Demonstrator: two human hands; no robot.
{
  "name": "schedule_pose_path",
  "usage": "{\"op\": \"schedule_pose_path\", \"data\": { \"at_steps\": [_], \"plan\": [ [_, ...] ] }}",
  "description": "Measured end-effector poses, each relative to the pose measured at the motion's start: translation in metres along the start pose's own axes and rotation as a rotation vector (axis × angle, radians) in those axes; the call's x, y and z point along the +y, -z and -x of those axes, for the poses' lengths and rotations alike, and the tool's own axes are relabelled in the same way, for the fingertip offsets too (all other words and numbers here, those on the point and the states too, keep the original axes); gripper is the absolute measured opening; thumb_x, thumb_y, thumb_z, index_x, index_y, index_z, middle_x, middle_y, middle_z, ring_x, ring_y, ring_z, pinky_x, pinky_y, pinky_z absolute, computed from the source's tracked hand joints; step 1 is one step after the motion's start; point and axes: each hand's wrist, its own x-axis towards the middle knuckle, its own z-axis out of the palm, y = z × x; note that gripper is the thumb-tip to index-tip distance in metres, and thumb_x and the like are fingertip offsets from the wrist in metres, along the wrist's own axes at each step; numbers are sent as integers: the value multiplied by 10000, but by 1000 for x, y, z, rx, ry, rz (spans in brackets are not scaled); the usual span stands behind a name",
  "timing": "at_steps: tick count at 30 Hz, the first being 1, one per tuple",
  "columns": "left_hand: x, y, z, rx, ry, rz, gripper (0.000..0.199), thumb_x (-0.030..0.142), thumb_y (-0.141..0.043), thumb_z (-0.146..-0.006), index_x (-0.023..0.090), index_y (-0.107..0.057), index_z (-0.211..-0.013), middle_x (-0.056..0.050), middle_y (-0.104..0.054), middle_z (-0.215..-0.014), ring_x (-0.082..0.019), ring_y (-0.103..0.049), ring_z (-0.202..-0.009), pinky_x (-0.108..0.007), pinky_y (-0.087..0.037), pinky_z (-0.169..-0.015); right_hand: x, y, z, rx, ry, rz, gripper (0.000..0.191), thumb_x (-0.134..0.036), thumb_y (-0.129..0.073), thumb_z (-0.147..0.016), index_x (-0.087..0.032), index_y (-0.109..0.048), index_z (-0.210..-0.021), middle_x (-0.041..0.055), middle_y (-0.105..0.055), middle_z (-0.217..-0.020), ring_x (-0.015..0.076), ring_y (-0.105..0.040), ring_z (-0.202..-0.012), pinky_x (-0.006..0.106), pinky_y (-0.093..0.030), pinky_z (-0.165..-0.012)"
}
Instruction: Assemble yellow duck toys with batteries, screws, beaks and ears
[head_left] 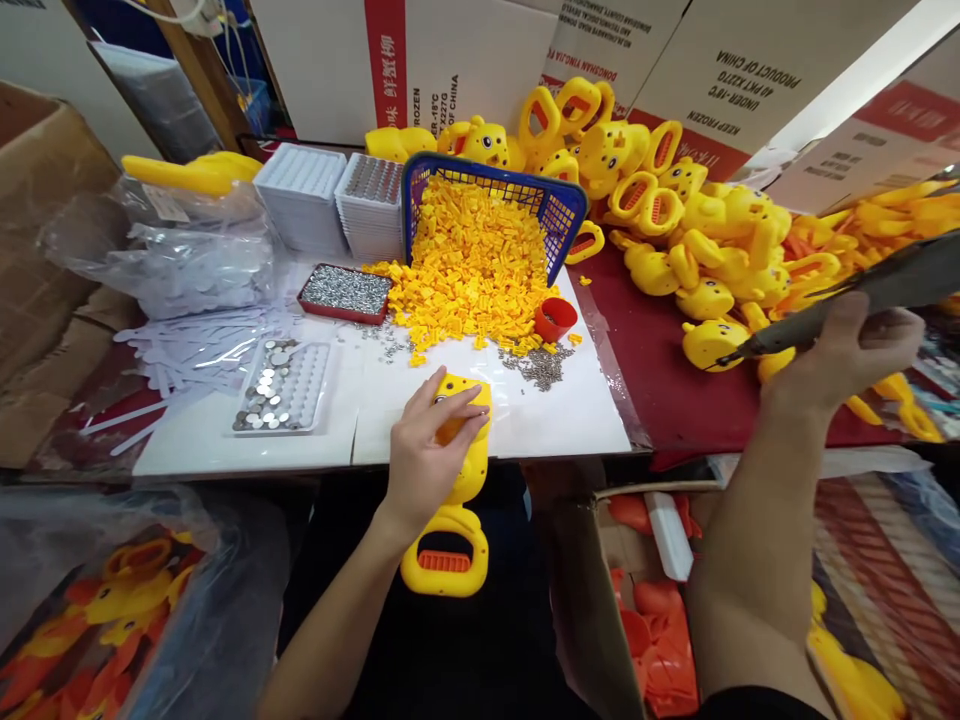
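Note:
A yellow plastic toy (469, 478) with a looped handle and an orange grip lies at the table's front edge, its handle hanging over the edge. My left hand (431, 445) is closed on its upper part, the fingertips together over it; whether a small part is between them is hidden. At the right, raised over the heap of yellow toys, my right hand (840, 360) is wrapped round a dark elongated tool (885, 275). The tool's thin tip points left, in front of a yellow toy head (712, 345).
A blue basket (566, 225) spills small yellow parts (480, 270) across the white board. Near it are a red cup (556, 319), loose screws (536, 368), a red tray of metal pieces (345, 292) and a white tray with discs (281, 388). Boxes stand behind and below.

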Motion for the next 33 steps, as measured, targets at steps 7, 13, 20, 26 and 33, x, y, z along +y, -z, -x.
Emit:
{"op": "schedule_pose_path", "data": {
  "at_steps": [7, 13, 20, 26, 33],
  "plan": [
    [10, -7, -2, -83, 78, 31, 325, 172, -770, -843, 230, -740, -1161, -15, -822, -838, -294, -584, -1361, -530, -486, -1136, 10, -77, 90, -468, -81, -178, 263, -469, -761, -785, -271, -610, -870, -75, -474, -560, 129, -524, -468, 270, -446, -430],
    [13, -3, -1, -78, 111, 8, 476, 167, -805, -808, 234, -684, -1263, 5, -809, -798, -273, -588, -1353, -516, -457, -1157, -11, -126, 140, -761, 1, -248, 255, -419, -698, -908, -286, -484, -865, -113, -411, -490, 95, -398, -345, 252, -406, -402],
    [10, -3, -2, -91, 82, -3, 412, 159, -805, -807, 234, -712, -1201, -10, -815, -818, -284, -603, -1331, -514, -479, -1122, -2, -142, 137, -715, 65, -267, 217, -412, -650, -911, -284, -487, -849, -100, -393, -468, 109, -354, -313, 282, -373, -378],
    [8, -5, -2, -85, 83, 27, 364, 177, -801, -820, 233, -721, -1171, -17, -819, -821, -285, -599, -1333, -525, -474, -1123, 11, -145, 143, -600, 73, -248, 230, -454, -646, -888, -297, -481, -860, -95, -370, -463, 127, -308, -306, 298, -328, -362],
    [8, -4, -3, -94, 98, 47, 341, 164, -801, -815, 236, -739, -1142, -17, -818, -816, -292, -591, -1344, -530, -473, -1125, 6, -146, 145, -613, 62, -214, 238, -470, -649, -889, -298, -487, -861, -90, -384, -474, 128, -300, -305, 303, -323, -370]
  ]
}}
